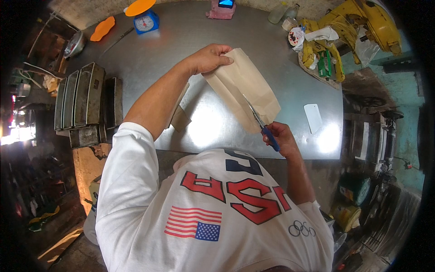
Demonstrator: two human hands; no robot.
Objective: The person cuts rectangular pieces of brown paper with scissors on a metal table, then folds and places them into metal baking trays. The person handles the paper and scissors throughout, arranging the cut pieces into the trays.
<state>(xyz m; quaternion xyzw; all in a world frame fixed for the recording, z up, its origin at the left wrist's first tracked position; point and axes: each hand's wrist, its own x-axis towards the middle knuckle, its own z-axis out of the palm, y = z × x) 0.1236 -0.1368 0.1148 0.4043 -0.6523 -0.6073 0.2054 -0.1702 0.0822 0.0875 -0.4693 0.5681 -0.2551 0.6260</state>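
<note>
My left hand (214, 59) pinches the far end of a brown paper bag (243, 83) between thumb and fingers, holding it over the metal table (163, 64). In my right hand (280, 137) are scissors (255, 115) with blue handles. Their blades lie along the near part of the paper; how far apart the blades are is hard to see. Partly behind my left forearm, more brown paper pieces (180, 119) rest on the tabletop.
Metal loaf pans (81, 98) stack at the left edge. A blue dial scale (146, 22) stands far left. A white plastic scraper (312, 118) lies on the right. Yellow machinery (340, 30), glass bottles (278, 13) and a pink stand with a lit screen (221, 9) occupy the back.
</note>
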